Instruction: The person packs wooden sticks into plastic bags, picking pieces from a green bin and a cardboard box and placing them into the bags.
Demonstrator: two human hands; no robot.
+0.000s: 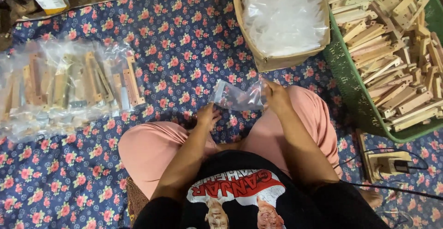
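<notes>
You sit cross-legged on a floral mat point(175, 49), navy with pink flowers, which carries everything here. Toward its right edge stands a green plastic basket point(350, 90) heaped with short pale wooden pieces point(392, 49). Along the left edge lies a spread of filled clear bags point(69, 86), each holding wooden pieces, some overlapping one another. At the far edge, just left of the basket and touching it, a cardboard box point(270, 62) holds a stack of empty clear plastic bags point(281, 12). Near the right corner closest to you, a small wooden block with a black plug and cable point(392, 164) rests on the mat.

Your right hand point(276, 96) is above your right knee, fingers pinched closed on the edge of a small clear plastic bag point(237, 97), which hangs in the air between your knees and the cardboard box. The bag looks empty, though its crumpled film makes that hard to be sure of. Your left hand point(207, 117) sits lower, over your left shin, fingers curled loosely; I cannot tell whether it holds anything, and it is just apart from the bag.
</notes>
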